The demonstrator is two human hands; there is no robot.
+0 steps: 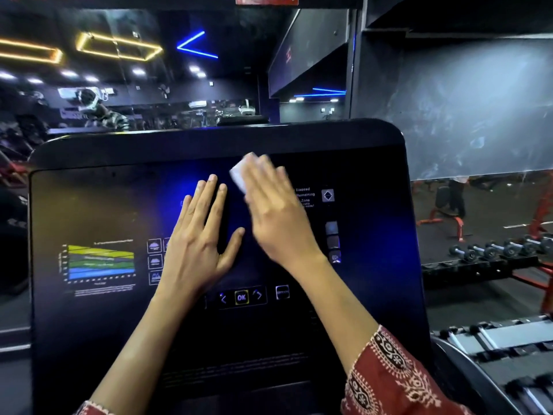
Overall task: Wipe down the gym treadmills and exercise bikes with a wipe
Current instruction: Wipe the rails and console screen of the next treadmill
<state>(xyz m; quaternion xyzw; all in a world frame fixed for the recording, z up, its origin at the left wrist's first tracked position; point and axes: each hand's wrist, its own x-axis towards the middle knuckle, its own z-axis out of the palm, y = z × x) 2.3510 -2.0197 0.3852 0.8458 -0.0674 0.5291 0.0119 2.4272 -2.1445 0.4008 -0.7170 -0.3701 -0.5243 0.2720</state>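
White wipe [241, 172] flat against the upper middle of the dark treadmill console [119, 205], pinned under the straight, blurred fingers of the right hand [275, 211], with only its top-left corner showing past the fingertips. Just left of it, left hand [199, 235] spread wide and flat on the glass, holding nothing. Below the hands, an OK button [241, 297] between two arrows, a coloured chart [100, 262] at lower left, a red patterned sleeve [395, 375] on the right forearm, and off to the right, dumbbells [496, 250] on a rack.

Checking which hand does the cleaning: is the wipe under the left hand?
No, the white wipe sticks out from under the right hand, while the left hand lies flat and bare on the console screen.
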